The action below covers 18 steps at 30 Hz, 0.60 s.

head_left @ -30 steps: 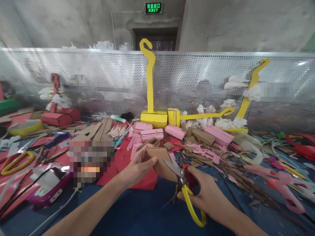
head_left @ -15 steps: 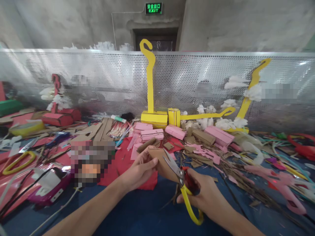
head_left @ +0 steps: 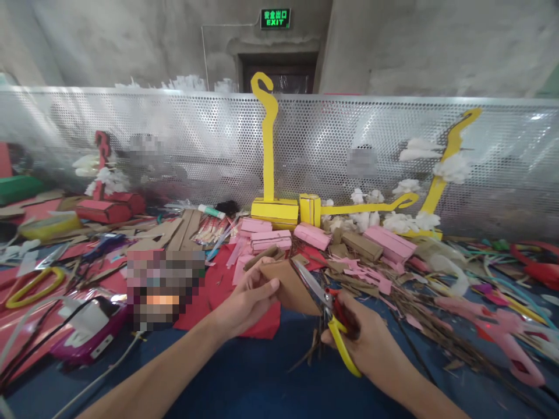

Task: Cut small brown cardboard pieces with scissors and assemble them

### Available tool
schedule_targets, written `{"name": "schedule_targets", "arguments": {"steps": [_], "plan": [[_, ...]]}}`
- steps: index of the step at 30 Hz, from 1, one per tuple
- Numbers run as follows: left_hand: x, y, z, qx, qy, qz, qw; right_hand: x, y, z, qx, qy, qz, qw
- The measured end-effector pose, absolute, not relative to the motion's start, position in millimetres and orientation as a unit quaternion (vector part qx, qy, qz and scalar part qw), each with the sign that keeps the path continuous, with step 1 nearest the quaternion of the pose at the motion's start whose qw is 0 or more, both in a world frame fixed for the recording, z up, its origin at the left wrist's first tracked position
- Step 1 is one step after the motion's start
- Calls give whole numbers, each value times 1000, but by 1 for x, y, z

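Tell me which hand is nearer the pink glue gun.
Right. The right hand, holding the scissors, is left of the glue gun with a gap between; the left hand, gripping the cardboard, is farther left.

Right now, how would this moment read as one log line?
left hand: holds cardboard piece | right hand: holds scissors | blades: at cardboard edge

A blue table (head_left: 244, 387) stretches across in front of you, heavily littered. A red sheet (head_left: 259, 326) lies flat near the middle. To your left sits a purple power strip (head_left: 85, 347); to your right, a pink glue gun (head_left: 493, 329) beside a heap of brown cardboard scraps (head_left: 437, 326). Farther back, a yellow block (head_left: 275, 208) with a tall hooked stem (head_left: 268, 157) stands upright.
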<state>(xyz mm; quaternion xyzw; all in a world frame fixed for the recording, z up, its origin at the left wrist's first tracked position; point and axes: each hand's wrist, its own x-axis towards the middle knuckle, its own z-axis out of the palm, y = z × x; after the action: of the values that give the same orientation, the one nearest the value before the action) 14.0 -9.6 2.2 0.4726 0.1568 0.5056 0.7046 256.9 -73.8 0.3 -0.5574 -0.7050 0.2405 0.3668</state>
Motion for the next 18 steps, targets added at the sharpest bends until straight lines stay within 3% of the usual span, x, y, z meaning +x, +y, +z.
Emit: {"name": "schedule_targets", "arguments": {"steps": [8, 18], "plan": [[12, -9, -1, 461, 144, 503, 717, 263, -77, 3, -555, -753, 176, 305], [12, -12, 6, 487, 157, 478, 714, 263, -70, -1, -551, -735, 244, 310]]}}
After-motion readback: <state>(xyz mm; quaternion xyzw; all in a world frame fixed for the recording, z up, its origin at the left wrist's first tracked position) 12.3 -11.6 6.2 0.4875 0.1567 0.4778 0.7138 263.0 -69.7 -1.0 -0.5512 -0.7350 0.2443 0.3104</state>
